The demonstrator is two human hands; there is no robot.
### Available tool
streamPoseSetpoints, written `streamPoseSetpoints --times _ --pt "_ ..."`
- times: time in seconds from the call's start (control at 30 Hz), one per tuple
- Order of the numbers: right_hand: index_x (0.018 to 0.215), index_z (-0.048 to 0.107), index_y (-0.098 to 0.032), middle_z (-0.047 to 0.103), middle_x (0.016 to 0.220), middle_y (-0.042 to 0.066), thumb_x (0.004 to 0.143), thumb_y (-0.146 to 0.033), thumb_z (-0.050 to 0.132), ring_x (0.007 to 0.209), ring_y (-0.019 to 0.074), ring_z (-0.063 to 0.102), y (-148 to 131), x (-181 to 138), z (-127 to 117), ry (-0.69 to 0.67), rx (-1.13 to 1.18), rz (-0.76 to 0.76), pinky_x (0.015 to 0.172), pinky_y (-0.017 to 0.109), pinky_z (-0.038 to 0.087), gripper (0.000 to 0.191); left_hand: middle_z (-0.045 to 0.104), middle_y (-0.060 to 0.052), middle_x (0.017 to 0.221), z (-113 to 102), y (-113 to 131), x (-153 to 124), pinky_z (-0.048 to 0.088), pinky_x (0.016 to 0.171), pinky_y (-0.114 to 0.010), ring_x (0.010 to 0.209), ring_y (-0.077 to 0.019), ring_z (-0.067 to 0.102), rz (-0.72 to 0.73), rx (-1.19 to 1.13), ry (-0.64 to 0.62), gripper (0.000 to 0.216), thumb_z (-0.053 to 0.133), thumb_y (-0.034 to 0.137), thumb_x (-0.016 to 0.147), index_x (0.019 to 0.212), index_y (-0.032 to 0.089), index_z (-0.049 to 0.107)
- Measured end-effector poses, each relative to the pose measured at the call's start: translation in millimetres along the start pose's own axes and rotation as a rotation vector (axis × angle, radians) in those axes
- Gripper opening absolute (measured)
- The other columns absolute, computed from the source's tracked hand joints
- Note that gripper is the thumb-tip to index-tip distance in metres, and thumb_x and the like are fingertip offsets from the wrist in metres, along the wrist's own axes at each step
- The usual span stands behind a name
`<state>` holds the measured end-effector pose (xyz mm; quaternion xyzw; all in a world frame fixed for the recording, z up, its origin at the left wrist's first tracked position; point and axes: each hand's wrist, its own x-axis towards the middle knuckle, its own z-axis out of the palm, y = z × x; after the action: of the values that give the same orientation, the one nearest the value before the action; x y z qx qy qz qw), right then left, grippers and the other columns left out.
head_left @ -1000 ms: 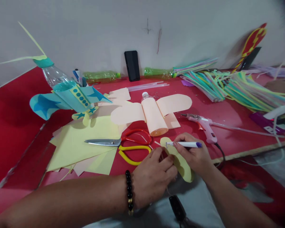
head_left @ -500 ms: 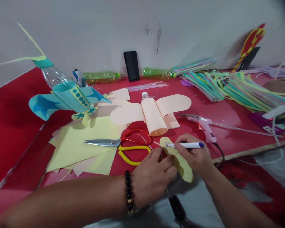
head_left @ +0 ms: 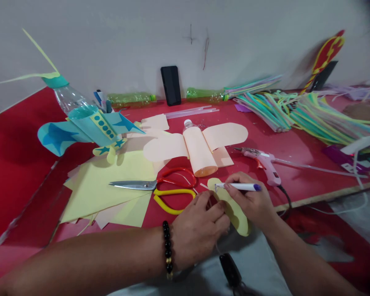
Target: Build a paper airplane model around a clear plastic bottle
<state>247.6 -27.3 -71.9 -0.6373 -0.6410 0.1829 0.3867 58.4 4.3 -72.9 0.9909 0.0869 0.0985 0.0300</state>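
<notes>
My right hand point(head_left: 253, 201) pinches a white pen with a purple cap point(head_left: 239, 186), its tip resting on a yellow paper cutout point(head_left: 237, 216) at the table's front edge. My left hand point(head_left: 200, 230), with a black bead bracelet on the wrist, lies with curled fingers on the left side of the cutout and presses it down. Just behind the cutout lies a bottle wrapped in peach paper with paper wings point(head_left: 199, 150).
Scissors with red and yellow handles point(head_left: 160, 187) lie on yellow and peach sheets point(head_left: 105, 185) to the left. A pink glue gun point(head_left: 267, 164) lies to the right. A blue paper plane bottle point(head_left: 86, 121) stands left. Coloured strips point(head_left: 299, 111) pile up at back right, near a black phone point(head_left: 171, 84).
The pen in my right hand shifted slightly right, then back left, over the cutout. My left hand has stayed in place.
</notes>
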Motion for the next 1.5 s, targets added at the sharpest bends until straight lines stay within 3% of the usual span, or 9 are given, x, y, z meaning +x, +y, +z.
streamPoseSetpoints --times 0.4,0.57,0.67,0.87,1.5 --pt "0.078 0.057 -0.020 0.058 0.068 0.000 0.088 -0.028 0.054 0.062 0.0138 0.053 0.1 -3.1 -1.5 0.086 0.062 0.017 0.056 0.026 0.040 0.013 0.058 -0.010 0.120 -1.4 -1.0 -0.2 0.032 0.105 -0.049 0.116 -0.0220 0.048 0.010 -0.012 0.009 0.020 0.040 0.026 0.095 0.102 0.016 0.055" --pt "0.079 0.056 -0.020 0.057 0.068 -0.001 0.088 -0.029 0.053 0.061 0.0139 0.053 1.2 -3.3 -0.7 0.081 0.068 0.025 0.056 0.026 0.040 0.013 0.060 -0.006 0.108 -1.3 -4.8 3.3 0.021 0.112 -0.052 0.115 -0.0230 0.048 0.006 -0.040 0.025 0.018 0.042 0.027 0.094 0.099 0.017 0.056" --pt "0.080 0.057 -0.020 0.057 0.068 -0.001 0.088 -0.030 0.054 0.061 0.0138 0.053 2.0 -2.2 0.5 0.063 0.041 0.037 0.056 0.026 0.039 0.013 0.060 -0.002 0.102 -3.6 -6.4 5.4 0.023 0.111 -0.053 0.113 -0.0230 0.049 -0.019 -0.084 -0.013 0.015 0.044 0.025 0.093 0.098 0.019 0.057" --pt "0.080 0.057 -0.020 0.058 0.069 -0.001 0.088 -0.030 0.053 0.061 0.0130 0.053 0.0 1.5 0.6 0.049 0.025 0.031 0.055 0.025 0.039 0.014 0.058 -0.003 0.109 -5.6 -3.8 4.5 0.024 0.107 -0.061 0.129 -0.0355 0.032 -0.086 -0.091 -0.024 0.014 0.050 0.024 0.089 0.101 0.021 0.056" --pt "0.073 0.053 -0.020 0.053 0.059 -0.003 0.086 -0.028 0.053 0.053 0.0120 0.048 4.4 -4.3 -0.2 0.097 0.005 0.061 0.052 0.026 0.036 0.015 0.057 -0.003 0.114 -1.6 -2.4 2.0 0.024 0.104 -0.065 0.128 -0.0376 0.032 -0.105 -0.113 -0.039 0.018 0.047 0.024 0.090 0.105 0.023 0.056"
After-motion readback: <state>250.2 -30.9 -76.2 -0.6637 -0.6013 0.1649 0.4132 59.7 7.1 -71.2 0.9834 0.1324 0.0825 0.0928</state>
